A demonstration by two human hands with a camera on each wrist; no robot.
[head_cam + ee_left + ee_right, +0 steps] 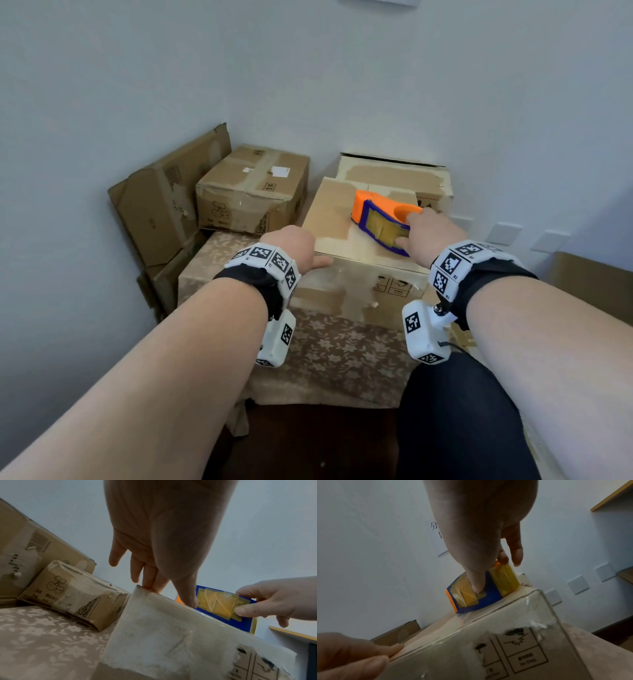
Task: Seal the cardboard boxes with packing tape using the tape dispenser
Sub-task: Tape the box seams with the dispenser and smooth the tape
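Observation:
A cardboard box (339, 226) with clear tape on its faces stands on the table in front of me. On its top lies an orange and blue tape dispenser (376, 214) with yellowish tape. My right hand (409, 230) grips the dispenser, thumb on its blue side plate (489, 596) and fingers over the far side. My left hand (301, 248) rests on the box's near left top edge, fingers straight and thumb along the front edge. The left wrist view shows those fingers (149, 577) touching the box rim (164, 597), with the dispenser (221, 605) just beyond.
A taped box (253, 192) sits at the back left, and flattened cardboard (161, 205) leans on the wall beside it. Another box (394, 171) stands behind the one I work on. A floral cloth (342, 353) covers the table. My dark trouser leg (462, 428) is at lower right.

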